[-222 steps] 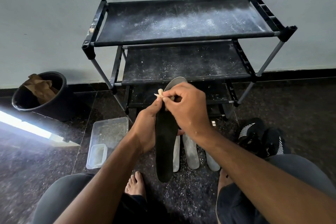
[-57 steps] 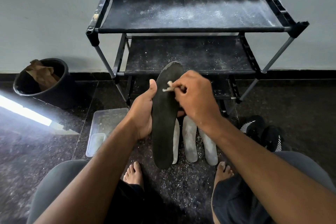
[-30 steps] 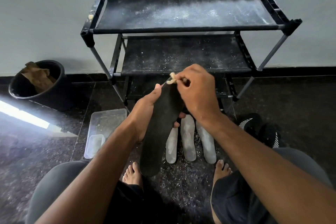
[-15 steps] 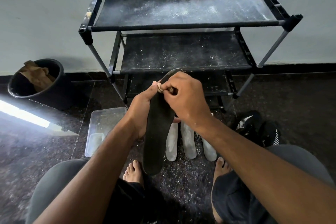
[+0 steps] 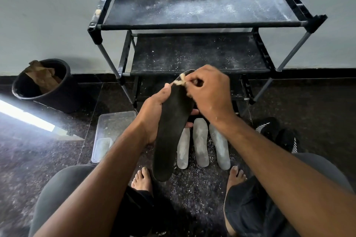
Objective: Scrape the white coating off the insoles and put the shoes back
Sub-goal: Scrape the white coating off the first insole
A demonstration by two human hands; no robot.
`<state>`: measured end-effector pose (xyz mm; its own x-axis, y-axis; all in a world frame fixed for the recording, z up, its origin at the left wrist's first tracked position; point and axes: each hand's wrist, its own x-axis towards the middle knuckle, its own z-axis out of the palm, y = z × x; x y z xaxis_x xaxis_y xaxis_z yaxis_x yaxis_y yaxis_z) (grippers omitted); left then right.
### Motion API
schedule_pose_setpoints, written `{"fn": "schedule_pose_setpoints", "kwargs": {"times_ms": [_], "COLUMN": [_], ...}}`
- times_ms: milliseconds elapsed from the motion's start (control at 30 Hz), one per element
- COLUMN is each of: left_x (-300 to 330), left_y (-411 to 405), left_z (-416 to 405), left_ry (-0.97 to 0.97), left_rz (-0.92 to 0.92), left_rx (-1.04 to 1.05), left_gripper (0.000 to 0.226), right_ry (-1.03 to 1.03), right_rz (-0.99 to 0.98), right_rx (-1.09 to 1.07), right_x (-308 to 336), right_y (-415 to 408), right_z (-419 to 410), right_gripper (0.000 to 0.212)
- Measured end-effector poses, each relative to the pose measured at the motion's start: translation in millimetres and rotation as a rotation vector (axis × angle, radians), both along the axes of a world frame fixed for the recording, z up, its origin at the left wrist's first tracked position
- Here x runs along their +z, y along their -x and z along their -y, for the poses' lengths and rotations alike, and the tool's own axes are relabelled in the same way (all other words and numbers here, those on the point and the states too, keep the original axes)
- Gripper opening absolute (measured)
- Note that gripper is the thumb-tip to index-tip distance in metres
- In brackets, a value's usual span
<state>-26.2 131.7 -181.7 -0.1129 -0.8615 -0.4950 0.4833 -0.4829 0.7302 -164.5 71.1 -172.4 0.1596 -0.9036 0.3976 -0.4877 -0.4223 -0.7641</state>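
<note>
At the centre of the view the left hand (image 5: 154, 110) grips a dark insole (image 5: 172, 131) from beneath, thumb along its 9 o'clock edge and fingertips showing past the 3 o'clock edge; the insole is held off the floor, its far end toward 12 o'clock. The right hand (image 5: 209, 94), fingers curled, pinches a pale wad (image 5: 180, 81) against that far end. Three white-coated insoles (image 5: 201, 147) lie side by side on the speckled floor (image 5: 192, 194) just behind. Black shoes (image 5: 277, 132) sit at 3 o'clock, a clear plastic tub (image 5: 112, 131) at 9, a black bucket (image 5: 48, 84) at 10, and a dusty shoe rack (image 5: 196, 15) at 12.
</note>
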Motion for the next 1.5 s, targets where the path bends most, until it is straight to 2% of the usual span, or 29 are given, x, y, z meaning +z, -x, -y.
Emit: {"fn": "schedule_pose_setpoints", "kwargs": {"times_ms": [100,233,300,467,667,833,1033,1200,1400,1500], "left_x": [-3.1,-4.1,-3.7,-4.9,-5.1,-6.2,-6.6,-6.3,-6.8,-7.1], "left_y": [-0.7,-1.4,-1.3,-3.1,-2.1,-4.0,-1.5,-2.9,-1.7,-2.9], "left_z": [1.2,2.1,2.1,2.3,1.9,2.5,2.0,1.8,1.6,2.2], "left_ry": [0.013,-0.027,-0.027,0.022,-0.030,0.019,0.003,0.045,0.017,0.056], "left_rz": [0.008,-0.018,-0.021,0.012,-0.040,-0.025,-0.035,-0.023,-0.023,-0.018], "left_rx": [-0.027,0.018,0.023,-0.026,0.036,-0.014,0.009,-0.060,-0.041,-0.051], "left_gripper": [0.050,0.053,0.053,0.049,0.052,0.049,0.051,0.049,0.052,0.051], "right_ry": [0.024,0.007,0.001,0.008,0.013,0.005,0.023,0.015,0.068,0.052], "right_rz": [-0.002,-0.006,-0.007,0.007,0.006,0.025,0.002,0.054,0.000,0.031], "right_rx": [-0.099,0.088,0.112,-0.113,0.119,-0.091,0.075,-0.105,0.019,-0.068], "right_x": [0.0,-4.7,-3.4,3.2,-4.8,3.7,-4.2,5.4,-1.3,4.4], "right_y": [6.2,-8.3,-9.4,7.1,-11.7,6.4,-7.5,7.9,-4.2,4.0], "right_z": [8.8,-16.7,-17.7,9.5,-20.4,8.6,-12.7,8.8,-6.2,4.1], "right_gripper": [0.009,0.008,0.008,0.010,0.009,0.010,0.008,0.008,0.008,0.008]}}
